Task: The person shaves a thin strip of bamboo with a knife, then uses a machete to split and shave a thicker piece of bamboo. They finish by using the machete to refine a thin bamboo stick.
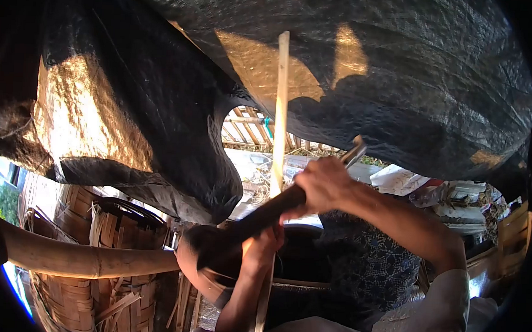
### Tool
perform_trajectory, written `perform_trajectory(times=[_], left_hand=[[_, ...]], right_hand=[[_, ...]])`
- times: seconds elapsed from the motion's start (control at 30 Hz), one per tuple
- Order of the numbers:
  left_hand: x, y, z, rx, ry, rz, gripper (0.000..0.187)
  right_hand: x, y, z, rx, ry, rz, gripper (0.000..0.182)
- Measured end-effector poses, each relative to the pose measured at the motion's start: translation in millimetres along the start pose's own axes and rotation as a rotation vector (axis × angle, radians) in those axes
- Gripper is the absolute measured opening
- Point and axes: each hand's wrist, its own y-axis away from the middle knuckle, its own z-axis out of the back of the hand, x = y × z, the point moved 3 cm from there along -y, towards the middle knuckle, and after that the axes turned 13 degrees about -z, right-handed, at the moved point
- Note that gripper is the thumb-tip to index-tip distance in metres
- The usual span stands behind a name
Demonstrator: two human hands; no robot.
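Observation:
A long pale bamboo strip (281,101) stands nearly upright in front of me, its lower end running down past my lap. My left hand (262,246) is wrapped round the strip below its middle. My right hand (323,185) grips a machete (264,212) whose dark, broad blade slants down to the left, crossing the strip just above my left hand. The end of the machete's handle (355,151) pokes out beyond my right fist, with a curved tip. The far end of the blade lies in dark shadow.
Black tarpaulin (413,65) hangs low overhead and droops at the left. A thick bamboo pole (90,260) crosses at left, before woven bamboo baskets (130,225). Dark patterned cloth (372,259) lies beneath my right arm. A slatted bamboo fence (250,127) stands behind.

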Motion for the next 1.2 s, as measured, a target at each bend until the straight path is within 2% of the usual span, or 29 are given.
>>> perform_trajectory(times=[0.07,0.1,0.17,0.2,0.27,0.3,0.33,0.37,0.43,0.6,0.63,0.7,0.73,0.77,0.87,0.93,0.97,1.03,1.07,1.1,1.17,1.2], left_hand=[[-5,-7,2,-0.041,-0.047,-0.061,0.029],[-7,-9,-4,-0.078,-0.028,-0.063,0.030],[-1,-7,-1,-0.042,-0.057,-0.025,0.029],[-1,-6,-2,-0.035,-0.056,-0.032,0.029],[-2,-1,-5,-0.020,-0.036,-0.002,0.025],[0,0,-6,-0.009,0.081,-0.013,0.023],[1,0,-4,0.005,0.063,-0.034,0.022],[1,0,-3,0.020,0.046,-0.053,0.021],[0,-8,0,-0.028,-0.021,-0.090,0.019],[-4,-12,-2,-0.018,0.027,-0.043,0.022],[-7,-8,-2,-0.018,0.026,-0.046,0.022],[-7,-1,-2,-0.014,0.078,0.020,0.025],[-5,0,-2,-0.078,0.063,0.044,0.028],[-5,0,-2,-0.078,0.064,0.043,0.028],[-9,-2,-6,0.030,0.130,0.006,0.028],[-5,-2,-1,-0.001,0.114,0.025,0.029],[-3,-2,3,-0.033,0.098,0.042,0.029],[-4,-2,2,-0.019,0.095,0.034,0.031],[-4,-1,-2,-0.003,0.086,0.054,0.031],[-3,-1,-6,0.013,0.077,0.079,0.032],[2,-1,-5,0.014,0.079,0.097,0.031],[4,0,-3,0.014,0.106,0.052,0.028]], right_hand=[[-21,-11,-3,-0.081,-0.068,-0.126,0.086],[-27,-11,-9,-0.199,-0.079,-0.092,0.085],[-19,-5,-9,-0.071,-0.136,-0.119,0.085],[-16,-1,-8,0.069,-0.169,-0.125,0.070],[-1,5,-9,0.033,-0.076,0.017,0.077],[6,8,-7,-0.016,-0.012,0.100,0.079],[7,6,-5,0.054,0.026,0.093,0.081],[3,4,-1,0.044,0.021,0.043,0.080],[-12,-7,-6,-0.048,-0.027,-0.027,0.092],[-11,-6,-9,-0.026,-0.146,-0.056,0.088],[-8,-4,-6,-0.029,-0.146,-0.055,0.088],[0,1,-3,0.047,-0.079,-0.013,0.076],[7,5,0,0.080,-0.034,-0.016,0.077],[12,8,-4,0.022,-0.038,0.057,0.077],[18,10,-7,-0.045,0.021,0.104,0.078],[-2,-2,-13,-0.102,-0.099,0.022,0.086],[-15,-9,-5,-0.133,-0.068,-0.103,0.080],[-32,-12,6,-0.314,-0.182,-0.178,0.076],[-33,-12,4,-0.174,-0.150,-0.202,0.076],[-31,-6,2,-0.090,-0.272,-0.211,0.063],[-18,0,-11,0.081,-0.279,-0.143,0.062],[-9,2,-13,0.081,-0.153,-0.026,0.061]])
